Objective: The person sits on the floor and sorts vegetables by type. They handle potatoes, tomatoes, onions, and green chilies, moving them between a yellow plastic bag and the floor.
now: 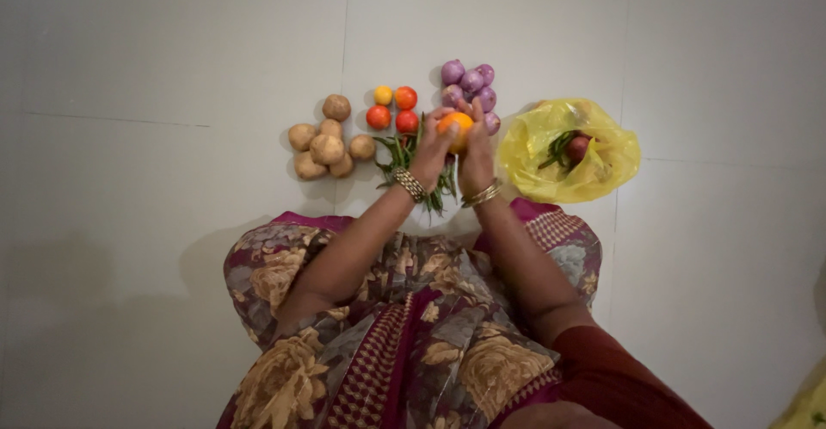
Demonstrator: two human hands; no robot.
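Note:
My left hand (430, 149) and my right hand (476, 149) are raised together over the floor, both closed around one orange tomato (457, 128). Just beyond them lie several red and orange tomatoes (393, 108) in a small group. A pile of green chillies (400, 155) lies under my left hand, partly hidden by it. Several purple onions (471, 85) sit behind my right hand.
Several potatoes (326, 141) are heaped to the left of the tomatoes. A crumpled yellow plastic bag (570, 152) lies open on the right with an onion and green chillies inside. All rest on a pale tiled floor (172, 67). My patterned cloth covers my lap.

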